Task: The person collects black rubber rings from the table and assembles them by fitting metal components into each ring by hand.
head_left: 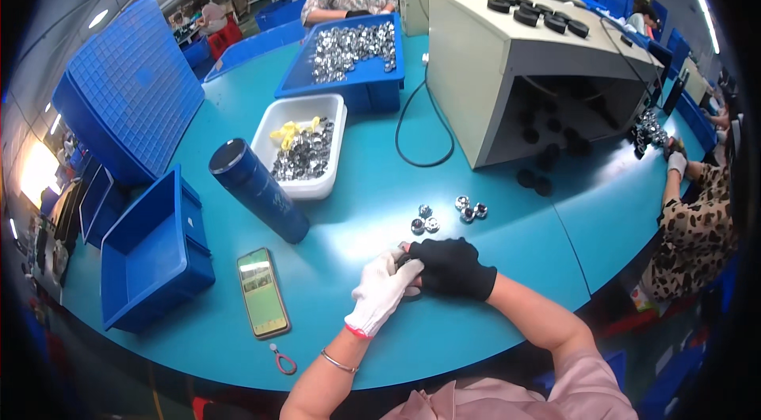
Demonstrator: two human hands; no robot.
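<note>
My left hand (376, 292), in a white knit glove, and my right hand (456, 269), in a black glove, meet over the table near its front edge. Their fingers are closed together around something small and dark that I cannot make out; the gloves hide most of it. Just beyond them lie two small clusters of shiny round metal parts, a left cluster (426, 223) and a right cluster (472, 208). Farther back, a white plastic tub (339, 123) holds many similar metal parts and some yellow pieces.
A blue bottle (258, 192), a lit phone (264, 293) and a red-looped tool (285, 363) stand or lie left. Blue bins (158, 261) flank them. A blue tray (376, 99) of metal parts and a beige open-fronted box (468, 79) stand behind. Two people sit at the table.
</note>
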